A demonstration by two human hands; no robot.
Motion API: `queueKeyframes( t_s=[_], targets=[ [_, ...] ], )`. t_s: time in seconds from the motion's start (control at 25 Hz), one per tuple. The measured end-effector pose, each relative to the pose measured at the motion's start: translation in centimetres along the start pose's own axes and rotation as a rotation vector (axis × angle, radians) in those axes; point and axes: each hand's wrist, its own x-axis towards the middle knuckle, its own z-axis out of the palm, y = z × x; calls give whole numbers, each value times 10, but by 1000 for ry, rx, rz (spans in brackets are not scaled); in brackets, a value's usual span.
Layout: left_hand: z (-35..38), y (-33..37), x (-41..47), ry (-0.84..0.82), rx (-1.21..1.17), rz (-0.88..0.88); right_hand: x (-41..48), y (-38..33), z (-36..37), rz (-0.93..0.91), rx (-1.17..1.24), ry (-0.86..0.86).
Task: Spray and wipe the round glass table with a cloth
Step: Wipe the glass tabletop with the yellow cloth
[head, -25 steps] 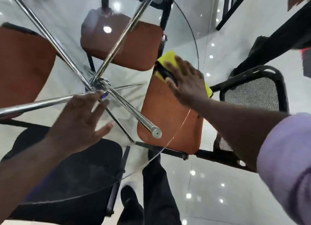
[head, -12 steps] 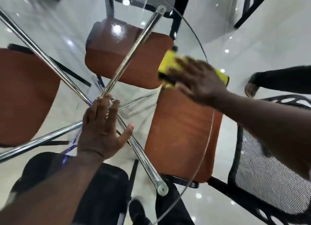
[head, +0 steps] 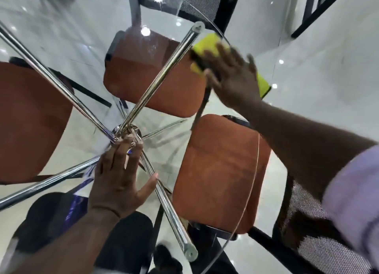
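Note:
The round glass table (head: pixel 67 37) fills the view, with chrome legs (head: pixel 155 80) crossing under its middle. A yellow cloth (head: pixel 207 46) lies on the glass near the far right rim. My right hand (head: pixel 233 78) presses flat on the cloth with fingers spread. My left hand (head: pixel 121 177) rests flat on the glass over the chrome hub, fingers straight. Wet streaks and droplets show on the glass at the far edge. No spray bottle is in view.
Orange-seated chairs sit under the glass: one at the far middle (head: pixel 151 74), one at the right (head: pixel 221 171), one at the left (head: pixel 28 119). A black mesh chair back (head: pixel 320 245) stands at the lower right. White glossy floor (head: pixel 328 72) surrounds the table.
My right hand has slid the yellow cloth along the right rim toward the far side. My left hand has moved forward to the chrome hub.

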Motion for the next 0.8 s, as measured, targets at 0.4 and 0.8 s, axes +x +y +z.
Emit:
queueKeyframes(
  t_s=[0.4,0.8],
  targets=[
    [-2,2,1,-33,-13,6,20,3,-33,670,460,-150],
    [-2,1,1,-39,-6,11,-39,47,-3,815,716,-174]
  ],
)
